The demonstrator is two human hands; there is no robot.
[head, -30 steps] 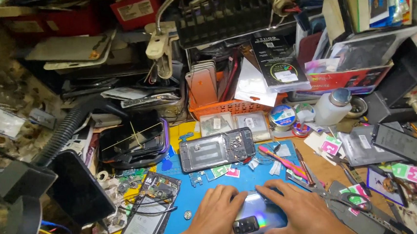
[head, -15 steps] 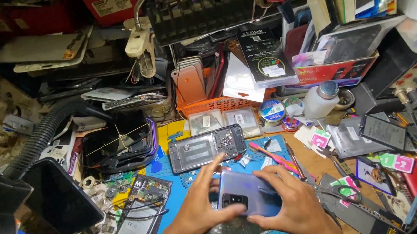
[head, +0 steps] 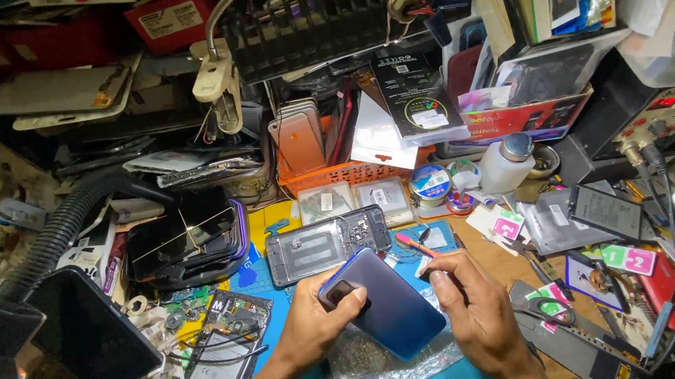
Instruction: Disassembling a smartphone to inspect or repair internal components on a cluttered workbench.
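Blue phone back cover [head: 389, 304] tilted between both hands, long axis running from upper left to lower right. Left hand [head: 315, 325] gripping its camera end; right hand [head: 472, 307] pinching, apparently, the upper right edge.

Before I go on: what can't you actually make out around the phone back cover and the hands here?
Head view only:
- Underside of the blue back cover: faces down, hidden.
- Left hand fingers beneath the cover: hidden by it.
- Right hand fingertips: curled, contact with the cover unclear.
- Open phone frame: near edge covered; parts too small.
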